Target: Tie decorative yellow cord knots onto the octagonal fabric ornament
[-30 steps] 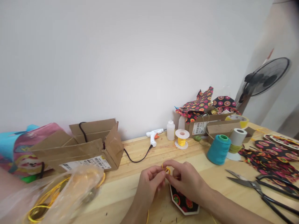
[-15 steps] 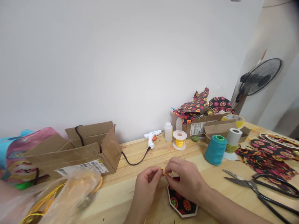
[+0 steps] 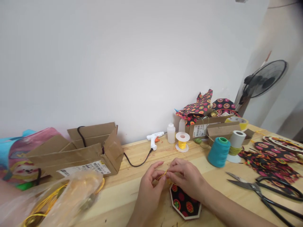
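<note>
Both my hands meet over the wooden table, pinching a thin yellow cord. My left hand holds it between thumb and bent fingers, its index finger raised. Close against it, my right hand grips the cord with its fingertips. Under and beside my right hand lies an octagonal panel with a pale edge, covered in black fabric with red and orange round patterns. My right hand hides part of its top edge.
Scissors lie at right, near fabric scraps. Behind stand a teal thread cone, a yellow cord spool, a bottle and a glue gun. At left are a cardboard box and a plastic bag.
My left index finger has lifted and straightened, and the fingers of both hands have shifted slightly around the cord. More of the panel's top edge shows.
</note>
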### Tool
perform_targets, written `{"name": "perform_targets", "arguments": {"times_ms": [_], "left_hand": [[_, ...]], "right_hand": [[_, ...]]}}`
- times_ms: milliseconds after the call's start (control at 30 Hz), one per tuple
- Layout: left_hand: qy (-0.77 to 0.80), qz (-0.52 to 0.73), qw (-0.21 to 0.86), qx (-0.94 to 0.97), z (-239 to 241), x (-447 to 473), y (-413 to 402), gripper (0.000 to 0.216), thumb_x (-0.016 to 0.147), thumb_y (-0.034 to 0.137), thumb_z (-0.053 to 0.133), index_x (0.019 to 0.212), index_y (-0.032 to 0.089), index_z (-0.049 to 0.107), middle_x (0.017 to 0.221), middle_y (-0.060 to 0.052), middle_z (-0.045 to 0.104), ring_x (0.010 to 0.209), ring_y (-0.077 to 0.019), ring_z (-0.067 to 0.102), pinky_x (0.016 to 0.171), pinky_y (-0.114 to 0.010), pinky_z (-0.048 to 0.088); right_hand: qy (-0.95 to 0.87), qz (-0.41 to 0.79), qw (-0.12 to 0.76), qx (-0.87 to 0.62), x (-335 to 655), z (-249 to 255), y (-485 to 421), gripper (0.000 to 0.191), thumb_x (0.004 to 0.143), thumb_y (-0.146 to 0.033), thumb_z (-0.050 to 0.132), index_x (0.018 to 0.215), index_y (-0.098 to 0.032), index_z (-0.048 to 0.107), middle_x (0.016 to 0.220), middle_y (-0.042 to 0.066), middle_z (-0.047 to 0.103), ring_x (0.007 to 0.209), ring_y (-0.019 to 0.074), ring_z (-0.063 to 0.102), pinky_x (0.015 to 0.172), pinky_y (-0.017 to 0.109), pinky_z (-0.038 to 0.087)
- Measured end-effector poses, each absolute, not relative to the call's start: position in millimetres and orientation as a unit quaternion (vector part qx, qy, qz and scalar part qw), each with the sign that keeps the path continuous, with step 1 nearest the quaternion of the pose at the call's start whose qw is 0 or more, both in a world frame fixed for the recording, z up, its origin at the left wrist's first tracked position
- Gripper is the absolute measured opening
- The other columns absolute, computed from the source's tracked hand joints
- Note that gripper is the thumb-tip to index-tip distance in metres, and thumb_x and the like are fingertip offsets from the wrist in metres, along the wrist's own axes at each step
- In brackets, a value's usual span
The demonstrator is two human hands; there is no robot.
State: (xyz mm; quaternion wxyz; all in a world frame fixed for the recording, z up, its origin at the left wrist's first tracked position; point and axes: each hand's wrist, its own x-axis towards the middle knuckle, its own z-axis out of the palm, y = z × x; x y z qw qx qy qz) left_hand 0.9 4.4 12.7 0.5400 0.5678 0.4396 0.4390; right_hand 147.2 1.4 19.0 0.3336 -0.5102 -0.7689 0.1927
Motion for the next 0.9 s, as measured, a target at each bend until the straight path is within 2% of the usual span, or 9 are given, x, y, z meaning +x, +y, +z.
{"name": "perform_targets", "arguments": {"times_ms": [233,500,700,900], "left_hand": [[0.452,0.432,0.551,0.552,10.1,2.3,4.4,0.036,0.065,0.021,0.058,0.100,0.016,0.049,0.068,-0.003,0.068,0.067,-0.0166,0.059,0.063,-0.025,0.042],[0.464,0.446,0.533,0.549,9.8,0.7,6.6,0.036,0.066,0.024,0.058,0.099,0.017,0.049,0.073,-0.004,0.069,0.070,-0.0174,0.061,0.063,-0.025,0.042],[0.468,0.431,0.529,0.561,10.4,1.5,4.2,0.036,0.066,0.022,0.057,0.100,0.017,0.048,0.073,-0.004,0.069,0.071,-0.0177,0.061,0.066,-0.026,0.043],[0.463,0.438,0.548,0.542,10.4,1.3,4.5,0.036,0.065,0.022,0.059,0.099,0.015,0.049,0.070,-0.005,0.069,0.068,-0.0176,0.061,0.065,-0.026,0.043]], "right_hand": [[-0.744,0.232,0.389,-0.491,144.2,11.4,5.3,0.013,0.070,-0.016,0.052,0.069,-0.021,0.064,0.070,0.000,0.055,0.067,0.0124,0.051,0.060,0.023,0.037],[-0.742,0.201,0.357,-0.531,146.0,15.3,4.2,0.012,0.072,-0.025,0.051,0.069,-0.023,0.062,0.071,0.001,0.056,0.069,0.0142,0.050,0.060,0.024,0.037],[-0.744,0.221,0.393,-0.494,144.2,11.1,5.0,0.012,0.069,-0.015,0.053,0.069,-0.021,0.063,0.070,0.000,0.056,0.067,0.0124,0.051,0.061,0.023,0.037],[-0.743,0.241,0.411,-0.471,141.5,12.5,3.5,0.009,0.071,-0.013,0.050,0.068,-0.019,0.057,0.069,-0.001,0.054,0.064,0.0112,0.049,0.059,0.022,0.036]]}}
